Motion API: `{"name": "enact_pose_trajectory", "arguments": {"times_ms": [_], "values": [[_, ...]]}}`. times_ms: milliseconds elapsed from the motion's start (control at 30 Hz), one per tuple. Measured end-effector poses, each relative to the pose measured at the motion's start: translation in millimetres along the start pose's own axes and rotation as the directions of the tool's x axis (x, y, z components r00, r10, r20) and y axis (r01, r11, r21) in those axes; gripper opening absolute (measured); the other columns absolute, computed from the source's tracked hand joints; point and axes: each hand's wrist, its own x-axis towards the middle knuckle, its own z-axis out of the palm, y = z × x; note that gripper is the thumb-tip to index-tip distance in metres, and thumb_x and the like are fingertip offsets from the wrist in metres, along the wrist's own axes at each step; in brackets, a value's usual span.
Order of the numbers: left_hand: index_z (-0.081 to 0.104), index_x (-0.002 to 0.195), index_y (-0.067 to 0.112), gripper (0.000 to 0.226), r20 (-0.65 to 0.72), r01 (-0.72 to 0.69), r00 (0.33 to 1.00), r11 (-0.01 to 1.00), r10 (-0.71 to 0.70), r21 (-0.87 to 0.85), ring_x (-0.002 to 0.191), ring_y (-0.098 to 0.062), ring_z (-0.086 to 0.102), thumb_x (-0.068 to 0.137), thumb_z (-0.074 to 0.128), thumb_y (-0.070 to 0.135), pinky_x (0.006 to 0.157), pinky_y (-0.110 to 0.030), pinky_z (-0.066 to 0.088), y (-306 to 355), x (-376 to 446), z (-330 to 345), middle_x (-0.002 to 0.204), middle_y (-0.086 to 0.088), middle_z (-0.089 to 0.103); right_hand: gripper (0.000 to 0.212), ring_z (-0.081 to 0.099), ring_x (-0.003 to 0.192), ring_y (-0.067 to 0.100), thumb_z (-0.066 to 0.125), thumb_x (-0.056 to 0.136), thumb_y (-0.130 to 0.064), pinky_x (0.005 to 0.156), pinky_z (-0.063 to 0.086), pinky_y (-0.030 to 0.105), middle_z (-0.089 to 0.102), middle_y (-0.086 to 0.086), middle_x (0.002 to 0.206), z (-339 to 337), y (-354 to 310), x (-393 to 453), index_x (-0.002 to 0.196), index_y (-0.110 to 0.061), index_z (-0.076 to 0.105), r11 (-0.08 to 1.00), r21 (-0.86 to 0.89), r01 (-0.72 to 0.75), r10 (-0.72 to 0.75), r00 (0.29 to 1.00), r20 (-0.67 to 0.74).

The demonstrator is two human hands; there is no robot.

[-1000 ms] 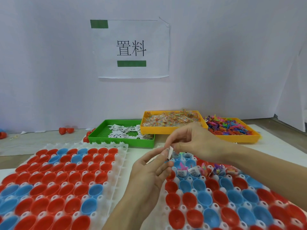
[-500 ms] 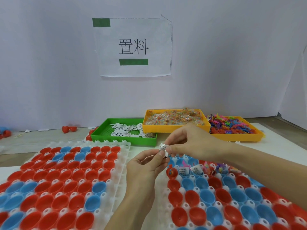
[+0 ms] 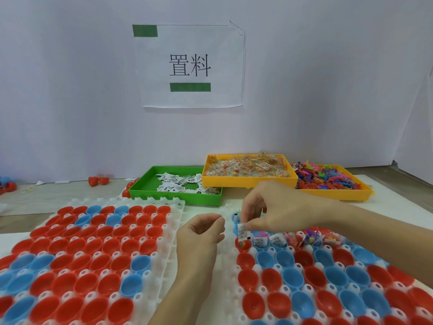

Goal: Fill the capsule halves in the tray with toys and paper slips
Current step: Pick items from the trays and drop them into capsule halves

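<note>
My right hand (image 3: 274, 207) pinches a small printed paper slip (image 3: 242, 231) just above a red capsule half (image 3: 243, 245) that holds a toy, at the left end of a row in the right white tray (image 3: 230, 287). Capsule halves to its right in that row hold slips and toys (image 3: 276, 240). My left hand (image 3: 201, 233) hovers between the two trays, fingers loosely curled, holding nothing. The left white tray (image 3: 164, 254) is full of red and blue capsule halves.
A green tray of paper slips (image 3: 175, 184), a yellow tray of wrapped toys (image 3: 248, 170) and another yellow tray of coloured plastic toys (image 3: 328, 179) stand at the back. Loose red capsule halves (image 3: 98, 180) lie near the wall. A paper sign (image 3: 189, 66) hangs above.
My right hand took the slip from between both hands and lowered it to the red capsule half. My left hand let go and drew slightly left.
</note>
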Motion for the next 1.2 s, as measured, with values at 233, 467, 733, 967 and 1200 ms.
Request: {"name": "enact_pose_trajectory", "arguments": {"times_ms": [233, 467, 733, 967, 1200], "values": [[0.074, 0.077, 0.011, 0.013, 0.004, -0.023, 1.000, 0.999, 0.023, 0.046, 0.067, -0.010, 0.066, 0.084, 0.071, 0.000, 0.057, -0.016, 0.052, -3, 1, 1, 0.068, 0.003, 0.072, 0.005, 0.066, 0.078, 0.002, 0.074, 0.087, -0.020, 0.074, 0.055, 0.021, 0.074, -0.011, 0.079, 8, -1, -2, 0.088, -0.021, 0.079, 0.988, -0.152, 0.027, -0.022, 0.999, 0.035], [0.073, 0.076, 0.012, 0.016, 0.012, -0.023, 1.000, 0.997, 0.022, 0.079, 0.071, -0.015, 0.065, 0.084, 0.070, -0.002, 0.056, -0.015, 0.051, -5, 1, 2, 0.068, 0.003, 0.071, 0.007, 0.064, 0.082, 0.002, 0.075, 0.086, -0.019, 0.075, 0.054, 0.020, 0.071, -0.016, 0.079, 11, -3, -1, 0.089, -0.024, 0.079, 0.982, -0.183, 0.038, -0.030, 0.998, 0.049], [0.072, 0.074, 0.014, 0.018, 0.009, -0.017, 1.000, 0.994, 0.016, 0.106, 0.073, -0.017, 0.065, 0.084, 0.070, -0.001, 0.057, -0.017, 0.050, -5, 1, 2, 0.067, 0.004, 0.071, 0.006, 0.065, 0.081, 0.004, 0.075, 0.086, -0.019, 0.076, 0.056, 0.022, 0.071, -0.013, 0.083, 11, -3, -1, 0.087, -0.025, 0.076, 0.982, -0.185, 0.040, -0.028, 0.997, 0.067], [0.072, 0.074, 0.015, 0.019, 0.012, -0.024, 1.000, 0.991, 0.023, 0.133, 0.071, -0.016, 0.065, 0.083, 0.070, -0.001, 0.061, -0.021, 0.051, -6, 1, 2, 0.068, 0.002, 0.071, 0.005, 0.062, 0.085, 0.008, 0.074, 0.085, -0.023, 0.077, 0.055, 0.029, 0.067, -0.015, 0.084, 6, -4, 1, 0.086, -0.027, 0.074, 0.961, -0.276, 0.030, -0.005, 0.996, 0.093], [0.072, 0.075, 0.014, 0.018, 0.018, -0.025, 1.000, 0.991, 0.023, 0.131, 0.072, -0.018, 0.065, 0.083, 0.070, -0.002, 0.065, -0.025, 0.052, -7, 2, 2, 0.069, 0.001, 0.071, 0.010, 0.062, 0.087, 0.008, 0.076, 0.086, -0.027, 0.075, 0.054, 0.024, 0.068, -0.013, 0.090, -1, -6, 5, 0.095, -0.029, 0.074, 0.954, -0.297, 0.052, -0.003, 0.986, 0.164]]}}
